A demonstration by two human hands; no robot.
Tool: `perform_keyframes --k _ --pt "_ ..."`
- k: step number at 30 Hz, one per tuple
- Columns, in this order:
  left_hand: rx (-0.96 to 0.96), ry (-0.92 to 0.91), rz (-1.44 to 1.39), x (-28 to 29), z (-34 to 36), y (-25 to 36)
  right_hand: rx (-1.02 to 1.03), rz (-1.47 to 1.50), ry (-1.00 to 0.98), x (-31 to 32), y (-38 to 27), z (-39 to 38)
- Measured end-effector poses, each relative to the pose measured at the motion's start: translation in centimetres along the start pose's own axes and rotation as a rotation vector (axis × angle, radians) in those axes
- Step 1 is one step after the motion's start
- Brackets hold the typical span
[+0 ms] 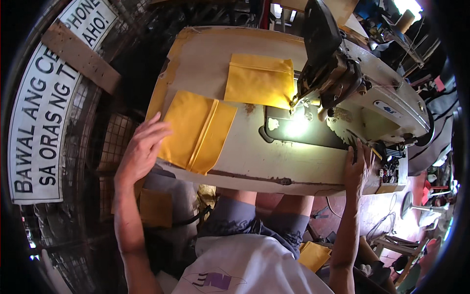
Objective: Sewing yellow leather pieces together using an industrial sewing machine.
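A yellow fabric panel [200, 132] with a raised seam down its middle lies at the left of the sewing machine table. My left hand [143, 147] is at its left edge, fingers stretched out and apart, holding nothing; whether the fingertips touch the panel is unclear. A second yellow panel [259, 81], with a seam near its far edge, lies flat beside the needle area of the sewing machine [338, 78]. On the right, my right hand [359, 164] rests on the table's near side, fingers closed around a dark slim tool [353, 141], its exact kind unclear.
A bright lamp lights the dark bed plate [279, 125] under the machine head. More yellow pieces [313, 256] lie low by my right side, and another [155, 208] hangs below the table's left. Wire mesh and a white sign [44, 132] stand at the left.
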State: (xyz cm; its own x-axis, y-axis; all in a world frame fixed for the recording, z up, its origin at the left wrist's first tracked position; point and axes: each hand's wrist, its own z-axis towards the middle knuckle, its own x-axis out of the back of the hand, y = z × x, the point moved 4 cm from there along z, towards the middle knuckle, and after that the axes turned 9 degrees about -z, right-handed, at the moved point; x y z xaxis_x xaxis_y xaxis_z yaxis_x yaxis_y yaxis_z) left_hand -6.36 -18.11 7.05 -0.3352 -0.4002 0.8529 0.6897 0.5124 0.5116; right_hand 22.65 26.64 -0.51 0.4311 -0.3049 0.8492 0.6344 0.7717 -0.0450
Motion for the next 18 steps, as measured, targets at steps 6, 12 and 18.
perform_keyframes --k 6,12,18 --pt "-0.212 0.149 0.114 -4.2 5.4 1.1 0.051 0.010 0.055 -0.2 0.4 -0.4" --pt "-0.130 0.229 0.291 -8.8 5.8 0.1 0.068 -0.104 0.026 1.6 -2.5 0.1" --pt "0.240 0.361 0.401 -9.0 6.0 -0.9 0.720 0.399 -0.056 5.4 -20.1 -4.0"
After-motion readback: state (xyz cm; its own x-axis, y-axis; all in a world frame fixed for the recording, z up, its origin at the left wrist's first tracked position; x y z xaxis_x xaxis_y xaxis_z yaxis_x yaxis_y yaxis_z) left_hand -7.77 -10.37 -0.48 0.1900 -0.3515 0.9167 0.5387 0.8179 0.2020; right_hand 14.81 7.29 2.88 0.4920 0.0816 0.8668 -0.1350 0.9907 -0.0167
